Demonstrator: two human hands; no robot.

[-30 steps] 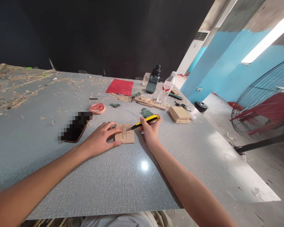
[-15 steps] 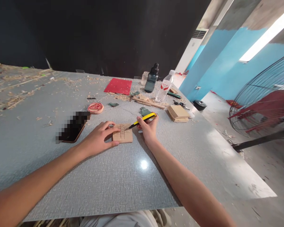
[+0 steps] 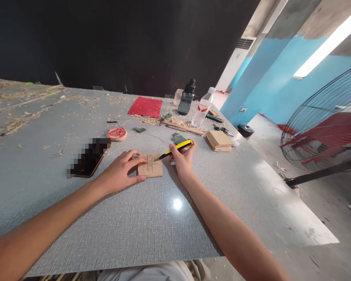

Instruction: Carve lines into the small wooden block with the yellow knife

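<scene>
A small square wooden block (image 3: 152,168) with carved lines lies flat on the grey table (image 3: 140,226). My left hand (image 3: 119,173) rests on its left edge, thumb and fingers pinning it down. My right hand (image 3: 181,162) grips a yellow and black utility knife (image 3: 177,148), the blade tip touching the block's top face near its upper right.
A phone (image 3: 87,159) lies left of the block, a round red-carved stamp (image 3: 117,134) behind it. Farther back are a red sheet (image 3: 145,106), a dark bottle (image 3: 186,100), a clear water bottle (image 3: 201,111), stacked wood squares (image 3: 220,140), sticks, scissors and shavings. A fan (image 3: 324,132) stands right.
Both hands stay on the block and knife with hardly any movement. The view has shifted slightly, so everything sits a little further left in the picture.
</scene>
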